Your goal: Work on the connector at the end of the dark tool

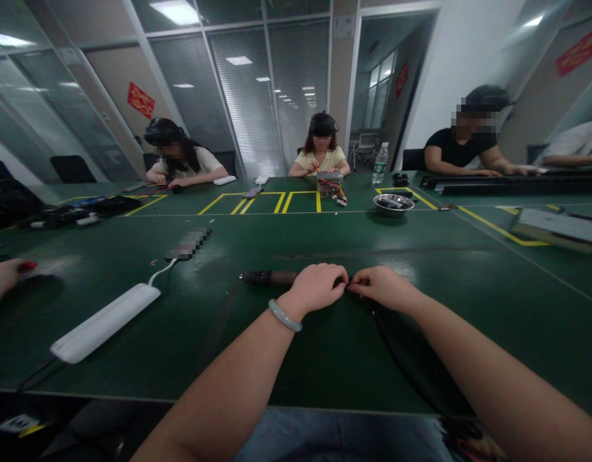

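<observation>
On the green table, an electric screwdriver (278,278) lies with its bit pointing left. My left hand (319,286), with a bracelet (283,316) at the wrist, is closed over the tool's rear end. Close beside it, the fingertips of my right hand (385,287) pinch together at the tool's tail. What they grip there is small and mostly hidden by the fingers. A black cable (396,356) runs from below my right hand down to the table's front edge.
A white power strip (108,321) lies at left, wired to a phone (188,244). Farther back are a metal bowl (393,205), a bottle (380,163) and a box with wires (329,184). Several people sit around the table; another person's hand (4,280) reaches in at left.
</observation>
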Demonstrator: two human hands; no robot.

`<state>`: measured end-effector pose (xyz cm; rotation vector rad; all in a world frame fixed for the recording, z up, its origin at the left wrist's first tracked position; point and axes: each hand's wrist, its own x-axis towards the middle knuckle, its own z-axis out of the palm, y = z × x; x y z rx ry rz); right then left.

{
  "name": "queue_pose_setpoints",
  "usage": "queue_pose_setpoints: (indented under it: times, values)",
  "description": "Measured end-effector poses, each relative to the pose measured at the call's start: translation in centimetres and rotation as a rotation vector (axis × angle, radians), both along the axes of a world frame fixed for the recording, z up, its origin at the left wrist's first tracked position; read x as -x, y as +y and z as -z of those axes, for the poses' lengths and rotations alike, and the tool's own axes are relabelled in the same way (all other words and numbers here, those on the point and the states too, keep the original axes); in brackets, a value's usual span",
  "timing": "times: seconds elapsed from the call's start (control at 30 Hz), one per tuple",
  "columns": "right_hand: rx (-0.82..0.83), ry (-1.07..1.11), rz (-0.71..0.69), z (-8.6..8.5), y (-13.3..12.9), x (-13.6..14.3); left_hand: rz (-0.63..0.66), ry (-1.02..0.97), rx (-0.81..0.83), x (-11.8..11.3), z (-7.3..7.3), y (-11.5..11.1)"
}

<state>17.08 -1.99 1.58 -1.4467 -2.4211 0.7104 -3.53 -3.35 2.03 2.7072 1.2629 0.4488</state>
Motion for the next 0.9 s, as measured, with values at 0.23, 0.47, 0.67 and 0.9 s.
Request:
queue_pose_setpoints:
  times: [0.23,0.47,0.67,0.9]
  values:
    - [0.010,-0.001,0.008,-0.22,-0.14,0.16,-0.039,0.019,0.015,-0.21,-0.12,-0.14]
    - [0.007,0.000,0.002,-0.23,-0.15,0.21,-0.013,-0.011,-0.021,0.01,0.37,0.13]
    - [0.004,-0.003,-0.004,-0.14,-0.08,0.09,-0.011,-0.024,0.009,0.04,0.07,0.02]
    - [-0.001,-0.011,-0.006,-0.10,-0.02,0.06,-0.029,-0.020,0.044,-0.10,-0.19,-0.08]
